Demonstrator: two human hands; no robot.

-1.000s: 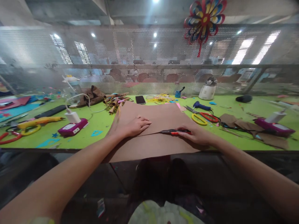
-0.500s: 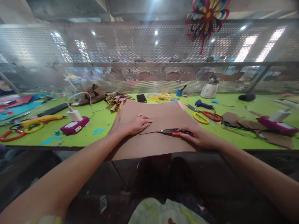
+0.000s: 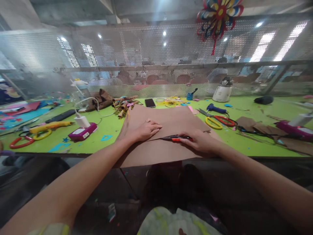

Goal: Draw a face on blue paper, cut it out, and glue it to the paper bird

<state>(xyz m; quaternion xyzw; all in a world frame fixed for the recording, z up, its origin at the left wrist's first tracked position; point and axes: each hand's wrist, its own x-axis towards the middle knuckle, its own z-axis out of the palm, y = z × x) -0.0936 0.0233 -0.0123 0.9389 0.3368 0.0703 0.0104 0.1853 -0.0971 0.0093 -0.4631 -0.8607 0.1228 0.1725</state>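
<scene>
A large sheet of brown paper [image 3: 168, 117] lies on the green table and hangs a little over its front edge. My left hand [image 3: 148, 130] rests flat on the sheet, fingers stretched out, holding nothing. My right hand [image 3: 199, 140] is closed round red-handled scissors [image 3: 171, 137], whose dark blades point left along a slit in the paper. The blade tips are close to the slit's left part, below my left fingers. Part of the handles is hidden by my right hand.
Purple power sockets [image 3: 82, 132] stand on both sides of the green table [image 3: 107, 127]. Right of the paper lie yellow-and-red scissors [image 3: 214, 122] and a blue glue gun [image 3: 216, 108]. Behind are a phone [image 3: 150, 103], yellow strands and a white bottle [image 3: 222, 89].
My right hand has moved left with the scissors, and the slit's right part now stands more open. The whole view has shifted slightly. My left hand stays flat on the paper.
</scene>
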